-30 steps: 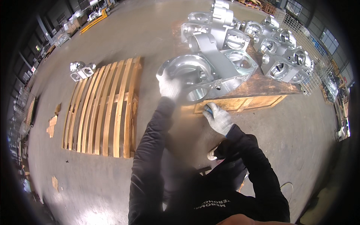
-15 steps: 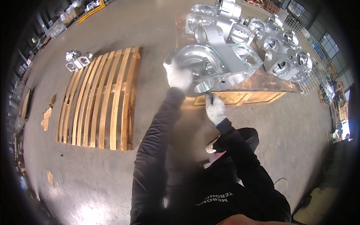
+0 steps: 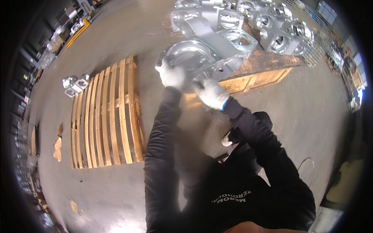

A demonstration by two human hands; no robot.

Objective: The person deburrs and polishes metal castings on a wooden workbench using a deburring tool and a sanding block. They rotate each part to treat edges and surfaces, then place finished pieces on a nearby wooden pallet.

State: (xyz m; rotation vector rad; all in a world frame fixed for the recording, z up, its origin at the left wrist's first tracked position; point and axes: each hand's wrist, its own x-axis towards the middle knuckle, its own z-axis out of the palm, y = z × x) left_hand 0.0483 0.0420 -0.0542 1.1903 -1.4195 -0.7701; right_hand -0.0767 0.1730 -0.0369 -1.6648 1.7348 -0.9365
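Observation:
A large silver metal casting (image 3: 213,40), with a wide round bore and a thick raised strap, lies tilted at the near left corner of a brown wooden crate. My left hand (image 3: 171,75), in a white knit glove, has its fingers round the casting's left rim. Gloved the same way, my right hand (image 3: 211,94) is closed at the casting's near edge, beside a smaller round opening. Its fingertips are blurred, and whatever they hold is hidden.
More silver castings (image 3: 279,42) crowd the crate (image 3: 260,79) behind and to the right. On the left, a slatted wooden pallet (image 3: 108,112) lies on the concrete floor, with another casting (image 3: 75,84) at its far left corner. Cardboard scraps (image 3: 58,149) lie farther left.
My right hand has moved left and closer to my left hand along the casting's near edge. The small dark thing at its fingertips no longer shows. The view has shifted.

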